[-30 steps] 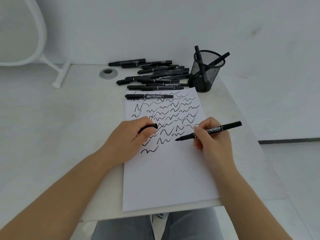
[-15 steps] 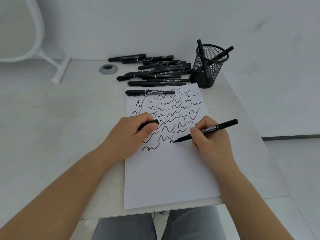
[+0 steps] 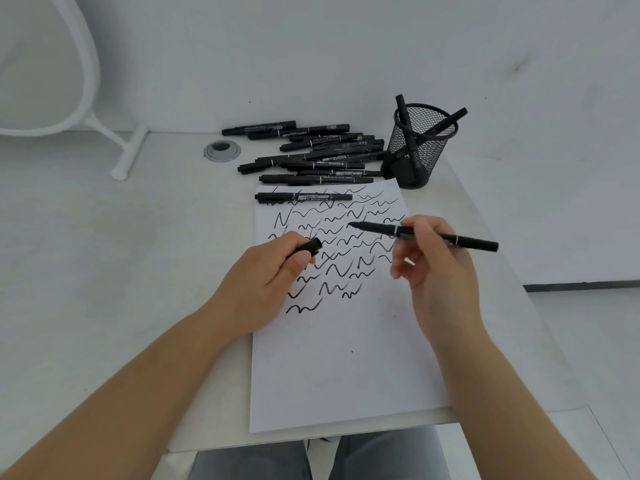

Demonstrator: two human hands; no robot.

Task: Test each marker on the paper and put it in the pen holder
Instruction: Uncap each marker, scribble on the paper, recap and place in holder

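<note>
The left hand [image 3: 263, 282] rests on the paper [image 3: 346, 358], clenched round a black cap [image 3: 308, 247]. To its right, the right hand [image 3: 433, 268] pinches the uncapped marker [image 3: 415, 233] above the scribbles, tip pointing left. The pen holder [image 3: 419, 147] stands far right on the bench [image 3: 104, 271].

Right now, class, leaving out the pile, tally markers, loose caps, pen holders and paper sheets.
Markers: 4
Loose caps: 1
Pen holders: 1
Paper sheets: 1
Total: 7

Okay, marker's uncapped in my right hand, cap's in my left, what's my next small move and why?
Probably bring the marker tip into the cap your left hand holds: the tip is off the paper.
</note>
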